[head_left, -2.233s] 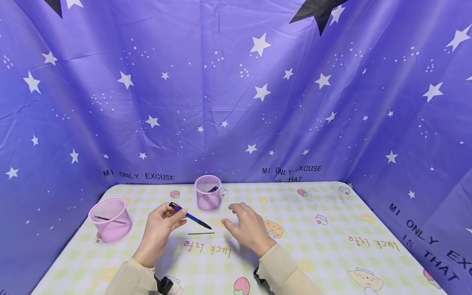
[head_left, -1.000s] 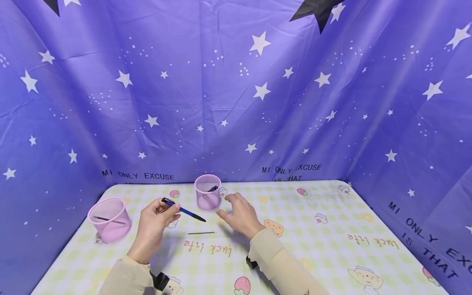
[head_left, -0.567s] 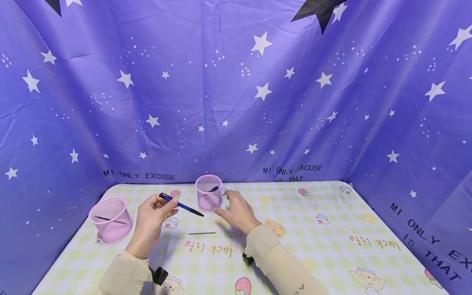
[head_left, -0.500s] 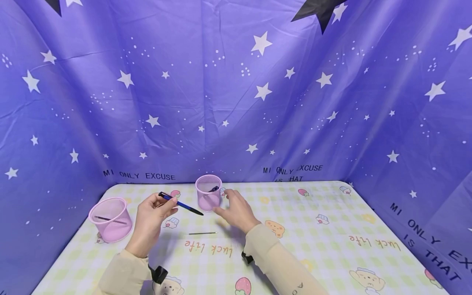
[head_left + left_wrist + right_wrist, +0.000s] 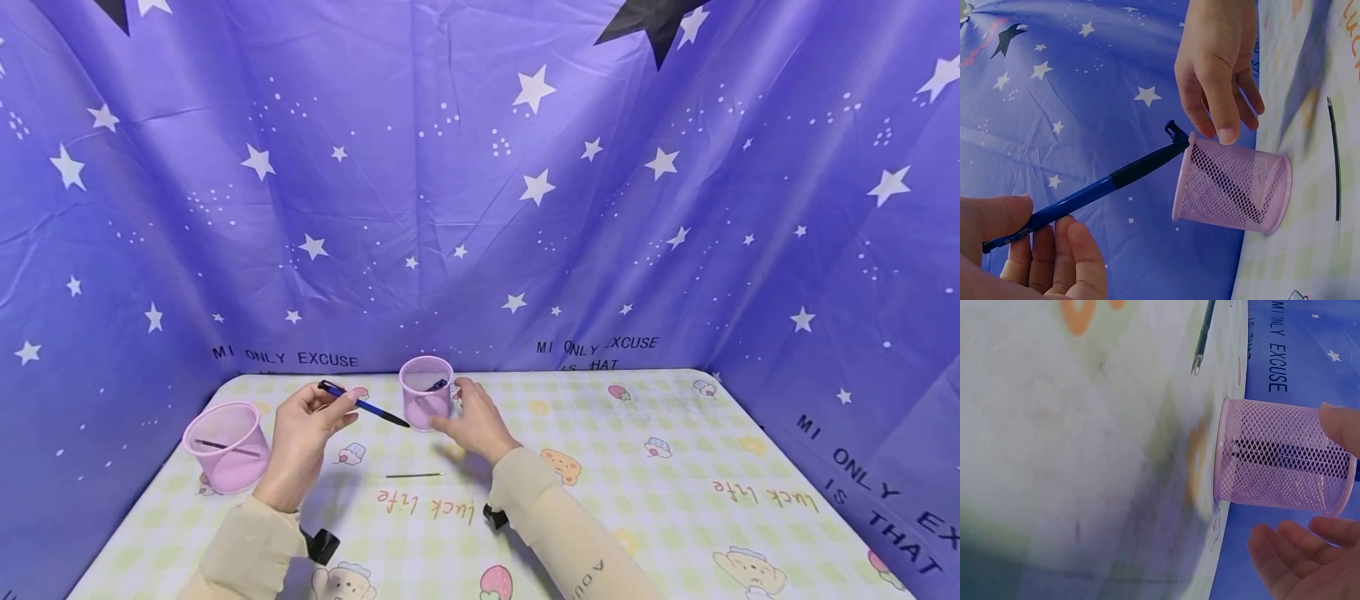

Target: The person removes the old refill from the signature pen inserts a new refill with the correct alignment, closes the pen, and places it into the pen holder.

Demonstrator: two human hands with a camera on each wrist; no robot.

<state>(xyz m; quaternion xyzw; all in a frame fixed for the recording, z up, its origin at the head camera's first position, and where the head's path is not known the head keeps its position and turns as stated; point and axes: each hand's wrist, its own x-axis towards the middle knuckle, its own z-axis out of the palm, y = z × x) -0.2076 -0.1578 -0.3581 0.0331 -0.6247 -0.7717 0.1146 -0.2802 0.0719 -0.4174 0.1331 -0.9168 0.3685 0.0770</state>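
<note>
A blue plastic ballpoint pen with a black grip [image 5: 363, 406] is held in the air above the table, pinched near its rear end between the thumb and curled fingers of the person's left hand [image 5: 302, 431]. The pen slopes down to the right, its black tip just beside the rim of a small pink wire-mesh pen cup [image 5: 425, 402]; in the left wrist view the tip [image 5: 1175, 134] sits right at the cup's lip, and whether it touches cannot be told. The cup stands upright on the table with a dark pen leaning inside it.

The person's right hand [image 5: 471, 421] is at the cup's right side, its fingers relaxed and spread about the cup's upper wall. The thumb tip lies at or just beside the mesh near the rim; the other fingers are apart from it in the right wrist view, so no firm hold is shown.

In front of the cup, nearer the person, a thin dark pen refill [image 5: 414, 475] lies flat on the pale checked tablecloth with cartoon prints [image 5: 660, 492]. Well to the left stands a larger pink wire-mesh cup [image 5: 226, 445] with a thin dark stick lying across its inside. A purple star-printed curtain [image 5: 480, 192] encloses the table on three sides. Both arms wear beige sleeves.
</note>
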